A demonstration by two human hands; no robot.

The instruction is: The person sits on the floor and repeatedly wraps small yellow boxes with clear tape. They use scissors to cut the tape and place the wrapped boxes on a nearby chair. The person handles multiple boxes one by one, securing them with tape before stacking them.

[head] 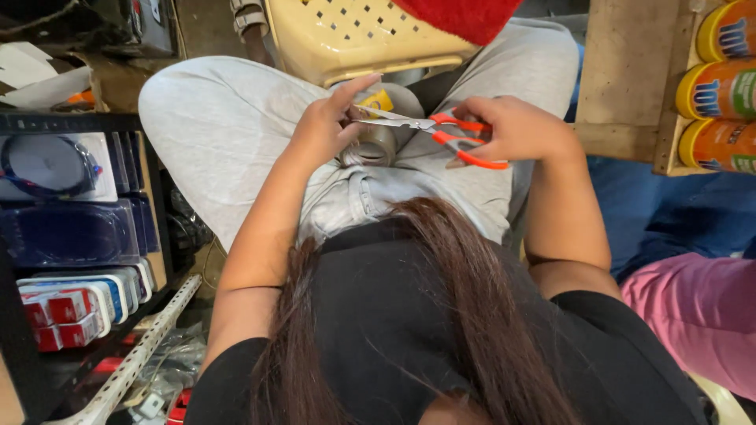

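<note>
Left hand (pixel 327 126): grips grey tape roll (pixel 383 138).
Right hand (pixel 508 130): grips orange-handled scissors (pixel 437 132).
Wooden shelf (pixel 622 71), beside right hand: holds orange cans (pixel 720 90).

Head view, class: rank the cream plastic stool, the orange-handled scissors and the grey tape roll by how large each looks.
1. Cream plastic stool, largest, though cropped by the frame.
2. Orange-handled scissors, in the right hand.
3. Grey tape roll, partly hidden by the left hand, so its rank is unsure.
</note>
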